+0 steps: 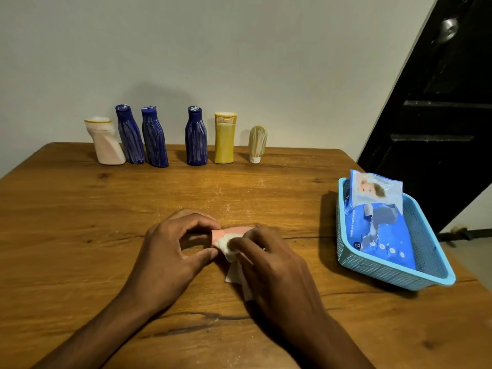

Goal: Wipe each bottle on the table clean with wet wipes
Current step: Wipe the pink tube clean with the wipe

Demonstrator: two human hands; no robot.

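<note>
Pink bottle [234, 231] lying on counter [80, 222] at centre, pinched by left hand [170, 251]; white wet wipe [234, 262] pressed on it by right hand [269, 265], fingers curled round. Mid-wipe. Next, likely: turning it, then standing it by dusty row [173, 139].

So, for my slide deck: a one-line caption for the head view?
Both hands wipe a pink bottle with a wet wipe while six streaked bottles wait by the wall.
</note>
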